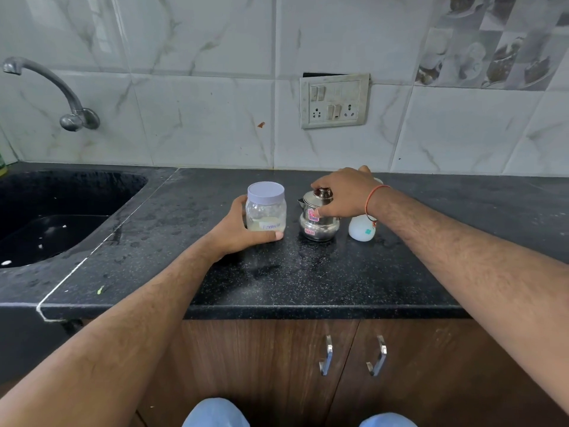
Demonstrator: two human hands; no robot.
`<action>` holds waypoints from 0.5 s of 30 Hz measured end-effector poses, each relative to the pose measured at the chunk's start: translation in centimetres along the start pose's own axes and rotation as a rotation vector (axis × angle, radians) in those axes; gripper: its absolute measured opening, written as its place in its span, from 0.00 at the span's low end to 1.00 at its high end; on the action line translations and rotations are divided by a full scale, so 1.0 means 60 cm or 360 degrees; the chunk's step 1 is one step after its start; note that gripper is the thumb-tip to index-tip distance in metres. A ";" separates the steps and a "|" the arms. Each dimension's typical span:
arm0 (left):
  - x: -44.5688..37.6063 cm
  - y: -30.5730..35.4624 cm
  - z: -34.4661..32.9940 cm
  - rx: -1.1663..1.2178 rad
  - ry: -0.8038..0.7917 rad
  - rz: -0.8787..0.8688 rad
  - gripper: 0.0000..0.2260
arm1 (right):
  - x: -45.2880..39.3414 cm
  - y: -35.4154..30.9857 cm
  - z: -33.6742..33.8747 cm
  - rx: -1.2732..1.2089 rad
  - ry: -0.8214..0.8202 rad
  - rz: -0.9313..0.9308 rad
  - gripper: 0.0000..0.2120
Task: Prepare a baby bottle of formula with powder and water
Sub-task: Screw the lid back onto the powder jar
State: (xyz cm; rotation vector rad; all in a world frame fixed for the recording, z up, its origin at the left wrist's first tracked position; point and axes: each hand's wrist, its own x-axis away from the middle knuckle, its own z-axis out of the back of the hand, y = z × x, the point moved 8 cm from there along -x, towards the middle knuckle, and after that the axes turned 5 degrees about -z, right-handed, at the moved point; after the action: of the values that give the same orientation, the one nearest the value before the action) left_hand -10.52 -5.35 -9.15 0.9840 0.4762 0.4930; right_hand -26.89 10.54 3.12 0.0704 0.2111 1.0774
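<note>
Two light blue knees point(215, 412) show lowest in the view, and above them stand the brown wooden cupboard doors point(271, 365) with two metal handles, under the front edge of the black speckled stone counter point(308, 282). Both forearms reach over this edge toward the back half of the surface, where three things stand in a row, probably so that all are ready for mixing. On the left of the row is the clear plastic jar with a pale lilac lid point(266, 211); it bears a label and holds a low layer of pale powder, surely the formula. The left hand point(243, 231) grips its lower part, thumb across the front, I think to keep it steady or to lift it. Just beside it, apart, stands the small shiny steel pot with a spout and a knobbed lid point(318, 218), likely the water. The right hand point(345, 195) comes over it from the right, fingertips curled round the knob, seemingly to take off the lid. Behind the right wrist, near the pot, stands the white baby bottle point(361, 229), partly hidden and touched by neither hand. The black sink point(77, 195) lies at the left end.
</note>
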 end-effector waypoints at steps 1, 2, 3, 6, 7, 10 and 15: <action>0.001 -0.002 0.005 0.0003 0.0100 0.0000 0.58 | 0.001 -0.002 0.001 -0.0001 -0.0001 0.0001 0.31; 0.001 -0.005 0.008 -0.0001 0.0174 0.0000 0.59 | 0.002 -0.003 0.002 0.0003 0.0000 0.0001 0.31; 0.000 -0.008 0.008 0.0002 0.0210 -0.0009 0.57 | 0.003 -0.005 0.002 0.0009 -0.0001 0.0000 0.31; -0.001 -0.005 0.003 0.0052 0.0215 -0.0035 0.48 | 0.004 -0.007 0.000 0.0026 -0.0011 -0.0007 0.29; -0.001 -0.003 0.003 0.0065 0.0209 -0.0037 0.46 | 0.003 -0.007 -0.001 0.0033 -0.0004 -0.0010 0.29; 0.000 -0.002 0.001 0.0064 0.0182 -0.0030 0.44 | -0.001 -0.009 -0.004 0.0052 0.0036 -0.0005 0.28; 0.001 -0.006 0.001 0.0051 0.0196 -0.0034 0.44 | 0.033 0.005 0.013 -0.0028 0.0324 0.0012 0.40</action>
State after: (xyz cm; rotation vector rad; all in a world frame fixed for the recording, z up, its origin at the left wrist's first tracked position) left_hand -10.37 -5.52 -9.43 0.9819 0.6064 0.5303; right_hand -26.10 12.44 3.69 -0.0549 0.3851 1.0941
